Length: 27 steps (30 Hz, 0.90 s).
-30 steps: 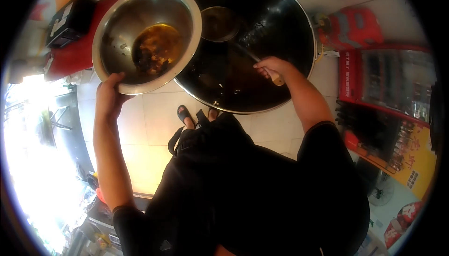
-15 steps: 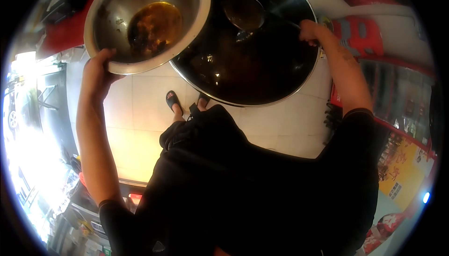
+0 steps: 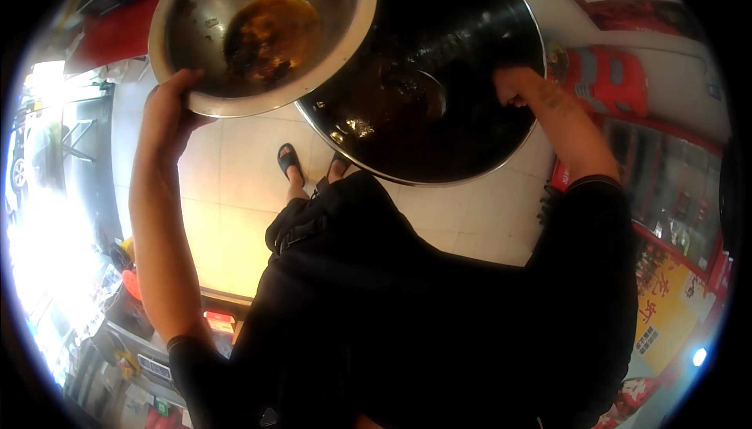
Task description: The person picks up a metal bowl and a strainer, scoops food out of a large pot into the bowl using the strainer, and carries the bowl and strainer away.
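My left hand [image 3: 174, 104] grips the near-left rim of a wide metal bowl [image 3: 188, 37], tilted so its inside shows. An amber, oily liquid with dark bits [image 3: 270, 37] lies in the bowl. To its right stands a large round pot [image 3: 439, 181] of dark liquid, partly covered by the bowl. My right hand [image 3: 517, 86] is closed over the pot's right side on a ladle, whose handle is mostly lost in shadow. The ladle's bowl [image 3: 419, 94] dips into the dark liquid, only part of its rim showing.
A red plastic stool [image 3: 611, 80] stands beyond the pot on the right, near a glass-fronted case [image 3: 666, 178]. Below the pot are tiled floor [image 3: 227, 170] and my sandalled feet [image 3: 290, 161]. Bright light comes in at the left.
The ladle has gone lower into the dark liquid, and my right hand has come down and inward over the pot. The metal bowl has shifted slightly right and up in view.
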{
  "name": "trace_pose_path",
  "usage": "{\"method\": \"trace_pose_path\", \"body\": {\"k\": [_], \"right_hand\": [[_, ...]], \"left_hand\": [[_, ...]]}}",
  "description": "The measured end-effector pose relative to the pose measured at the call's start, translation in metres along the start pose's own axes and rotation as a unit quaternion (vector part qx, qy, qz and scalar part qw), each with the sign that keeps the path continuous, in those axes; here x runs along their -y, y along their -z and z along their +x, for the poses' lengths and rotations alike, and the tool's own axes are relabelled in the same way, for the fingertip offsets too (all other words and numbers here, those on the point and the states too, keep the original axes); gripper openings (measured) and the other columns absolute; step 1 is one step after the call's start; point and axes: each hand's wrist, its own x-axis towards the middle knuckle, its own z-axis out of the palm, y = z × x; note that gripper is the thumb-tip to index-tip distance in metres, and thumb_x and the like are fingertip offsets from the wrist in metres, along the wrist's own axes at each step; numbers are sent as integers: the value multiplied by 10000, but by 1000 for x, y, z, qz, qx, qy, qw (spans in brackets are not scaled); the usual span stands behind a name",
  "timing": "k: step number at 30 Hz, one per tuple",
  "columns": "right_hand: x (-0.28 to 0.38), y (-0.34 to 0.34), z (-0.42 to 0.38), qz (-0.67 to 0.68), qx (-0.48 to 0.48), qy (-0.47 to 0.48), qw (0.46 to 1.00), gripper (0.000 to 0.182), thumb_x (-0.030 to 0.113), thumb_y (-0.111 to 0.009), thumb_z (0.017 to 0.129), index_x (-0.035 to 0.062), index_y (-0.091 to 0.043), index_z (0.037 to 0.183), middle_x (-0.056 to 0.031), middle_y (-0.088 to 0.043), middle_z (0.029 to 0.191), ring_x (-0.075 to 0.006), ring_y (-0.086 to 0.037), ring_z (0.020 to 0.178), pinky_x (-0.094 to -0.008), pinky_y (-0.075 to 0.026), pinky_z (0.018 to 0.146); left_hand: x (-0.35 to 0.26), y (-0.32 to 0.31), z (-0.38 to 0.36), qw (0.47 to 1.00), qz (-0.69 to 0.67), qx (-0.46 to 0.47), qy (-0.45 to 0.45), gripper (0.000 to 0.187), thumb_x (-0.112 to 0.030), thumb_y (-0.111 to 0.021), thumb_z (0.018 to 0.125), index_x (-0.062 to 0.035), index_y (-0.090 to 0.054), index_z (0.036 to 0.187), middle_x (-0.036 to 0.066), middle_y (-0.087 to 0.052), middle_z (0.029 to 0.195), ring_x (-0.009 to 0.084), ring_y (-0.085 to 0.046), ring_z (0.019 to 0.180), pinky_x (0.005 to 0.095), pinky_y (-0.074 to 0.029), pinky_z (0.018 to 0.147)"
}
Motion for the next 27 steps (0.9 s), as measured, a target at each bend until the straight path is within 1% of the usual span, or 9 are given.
{"method": "trace_pose_path", "body": {"k": [2,4,10,12,14,16,18,21,27], "right_hand": [[4,-20,19,47,28,1,998,185,113,-741,869,-23,-662,772,-124,-672,735,-230,-651,630,-392,-558,592],[15,-34,31,61,112,74,989,207,148,-734,887,-23,-673,787,-115,-670,723,-227,-649,628,-386,-554,597],[44,-77,59,163,145,156,963,239,186,-727,901,-3,-662,769,-91,-630,662,-216,-636,596,-373,-534,575],[55,-95,78,291,187,209,915,251,188,-725,903,9,-635,752,-89,-618,654,-210,-628,583,-365,-531,557],[68,-106,83,331,180,220,900,252,176,-724,902,29,-616,727,-76,-605,652,-192,-612,577,-349,-523,537],[84,-110,79,412,183,253,856,231,156,-717,905,47,-617,726,-52,-588,655,-172,-588,577,-332,-515,536],[100,-111,75,449,181,238,842,210,136,-705,911,57,-612,740,-37,-573,664,-156,-572,585,-320,-508,536],[120,-110,70,556,177,236,777,169,125,-702,916,44,-602,806,-32,-576,674,-147,-571,585,-325,-512,538],[132,-106,79,616,111,262,735,188,99,-717,905,52,-572,794,-42,-577,666,-149,-572,567,-331,-514,526]], "left_hand": [[-1,-4,-3,1000,0,-6,-6,418,-188,-617,948,143,-548,1195,212,-684,1046,288,-729,873,373,-656,727],[-2,-7,-4,1000,3,-11,-4,420,-186,-618,948,144,-547,1198,213,-684,1045,287,-730,876,372,-658,727],[-3,-9,-7,1000,-1,-19,3,404,-172,-615,952,145,-552,1195,211,-683,1037,288,-729,884,371,-661,724],[-4,-9,-9,1000,2,-21,5,393,-168,-612,953,144,-558,1187,209,-684,1031,288,-729,885,372,-660,726],[-3,-8,-9,1000,4,-27,6,381,-167,-608,956,144,-567,1172,208,-686,1019,291,-729,883,374,-659,739],[-3,-8,-9,1000,-3,-19,5,380,-166,-606,957,145,-568,1171,209,-687,1020,295,-728,886,374,-657,739],[-5,-9,-11,1000,-11,-12,4,379,-165,-604,958,147,-569,1170,211,-689,1020,298,-728,888,373,-655,740],[-8,-13,-15,1000,-9,-16,9,382,-161,-597,959,150,-567,1179,214,-690,1031,303,-727,895,374,-650,737],[-8,-17,-18,1000,-3,-18,-2,395,-163,-593,956,150,-559,1195,210,-691,1039,297,-725,902,370,-647,736]]}}
